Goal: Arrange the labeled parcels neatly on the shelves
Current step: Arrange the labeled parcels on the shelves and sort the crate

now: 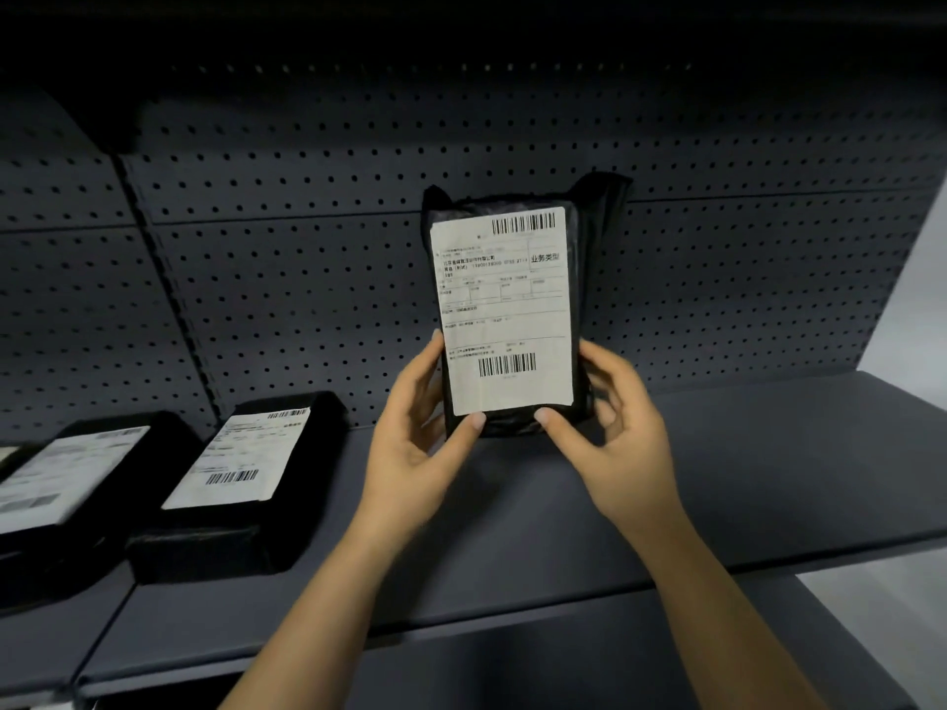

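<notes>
Grey metal makes the shelf (pixel 717 479), and its front edge is the nearest thing to where I stand. Over it two bare forearms reach forward. The left hand (pixel 410 443) and the right hand (pixel 615 433) both grasp one black upright parcel (pixel 507 310) at its lower end. The fingers (pixel 435 345) curl round its side edges and each thumb presses on the lower border of the white label. The label faces outward, with the barcodes easy to read. The parcel's bottom is low over the middle of the shelf, but I cannot tell if it touches the shelf already.

Further to the left, a second parcel (pixel 241 463) lies flat on the same shelf with its label up. A third parcel (pixel 66 468) lies just beside it, at the picture's left edge. Behind all of them stands the perforated back panel (pixel 307 248).

I judge the task as partly done: two parcels are placed in a row and the one in the hands is not yet set down. The right part of the shelf has no parcel on it. How many parcels wait outside the view, I cannot say.
</notes>
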A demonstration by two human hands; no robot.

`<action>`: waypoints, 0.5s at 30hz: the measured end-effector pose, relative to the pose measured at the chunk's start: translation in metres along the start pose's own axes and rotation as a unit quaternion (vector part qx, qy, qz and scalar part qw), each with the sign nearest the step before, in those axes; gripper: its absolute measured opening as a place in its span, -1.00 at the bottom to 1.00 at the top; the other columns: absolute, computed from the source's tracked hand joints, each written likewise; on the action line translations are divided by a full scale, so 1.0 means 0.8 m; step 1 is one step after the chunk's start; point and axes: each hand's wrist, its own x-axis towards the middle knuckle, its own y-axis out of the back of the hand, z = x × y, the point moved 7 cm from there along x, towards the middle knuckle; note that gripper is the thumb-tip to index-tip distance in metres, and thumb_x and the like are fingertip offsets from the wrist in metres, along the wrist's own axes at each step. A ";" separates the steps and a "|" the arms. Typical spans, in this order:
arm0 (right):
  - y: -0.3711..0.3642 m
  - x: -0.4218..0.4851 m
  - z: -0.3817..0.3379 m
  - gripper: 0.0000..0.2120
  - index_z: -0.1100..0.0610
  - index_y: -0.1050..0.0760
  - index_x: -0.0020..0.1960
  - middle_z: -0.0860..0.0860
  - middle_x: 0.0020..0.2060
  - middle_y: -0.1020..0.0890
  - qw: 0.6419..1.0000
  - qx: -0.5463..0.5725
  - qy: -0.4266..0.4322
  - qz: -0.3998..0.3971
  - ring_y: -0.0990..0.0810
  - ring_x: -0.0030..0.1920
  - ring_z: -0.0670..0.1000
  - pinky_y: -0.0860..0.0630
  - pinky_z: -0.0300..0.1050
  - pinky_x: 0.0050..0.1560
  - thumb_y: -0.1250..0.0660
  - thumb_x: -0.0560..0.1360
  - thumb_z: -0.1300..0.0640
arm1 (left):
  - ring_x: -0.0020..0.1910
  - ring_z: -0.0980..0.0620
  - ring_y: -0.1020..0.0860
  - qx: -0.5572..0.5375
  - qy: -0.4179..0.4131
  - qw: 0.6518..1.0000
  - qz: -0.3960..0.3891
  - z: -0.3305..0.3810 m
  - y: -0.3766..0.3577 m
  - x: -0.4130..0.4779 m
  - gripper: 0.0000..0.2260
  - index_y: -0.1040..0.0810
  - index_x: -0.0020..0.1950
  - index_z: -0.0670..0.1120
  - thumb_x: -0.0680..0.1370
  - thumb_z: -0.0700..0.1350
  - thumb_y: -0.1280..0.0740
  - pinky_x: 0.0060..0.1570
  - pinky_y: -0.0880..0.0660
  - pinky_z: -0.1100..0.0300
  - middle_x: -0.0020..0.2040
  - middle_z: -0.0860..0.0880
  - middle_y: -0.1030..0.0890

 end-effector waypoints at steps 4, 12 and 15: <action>-0.005 0.002 -0.012 -0.40 0.04 -0.38 0.37 -0.08 0.27 -0.54 1.000 0.002 0.022 0.002 -0.50 0.31 -0.08 -0.44 -0.25 0.27 -0.45 0.43 0.40 | 0.47 0.00 -0.32 -0.007 -0.020 1.000 0.006 0.010 0.005 0.003 -0.37 -0.22 0.51 -0.18 0.48 -0.37 -0.35 0.40 -0.33 0.00 0.50 -0.08 -0.33; -0.026 -0.001 -0.004 -0.39 -0.06 -0.36 0.37 -0.06 0.29 -0.52 1.000 -0.003 0.003 -0.011 -0.48 0.33 -0.11 -0.45 -0.17 0.30 -0.46 0.44 0.33 | 0.46 0.05 -0.34 0.005 -0.021 1.000 0.015 0.011 0.018 -0.002 -0.39 -0.20 0.52 -0.18 0.50 -0.37 -0.30 0.39 -0.35 0.07 0.49 -0.01 -0.36; -0.047 0.000 0.014 -0.39 -0.16 -0.36 0.38 -0.06 0.30 -0.50 0.998 -0.027 -0.037 -0.053 -0.49 0.32 -0.13 -0.48 -0.04 0.31 -0.47 0.46 0.26 | 0.38 0.25 -0.38 0.068 0.014 0.997 0.025 0.004 0.031 -0.006 -0.38 -0.22 0.53 -0.08 0.52 -0.35 -0.33 0.21 -0.41 0.38 0.38 0.23 -0.43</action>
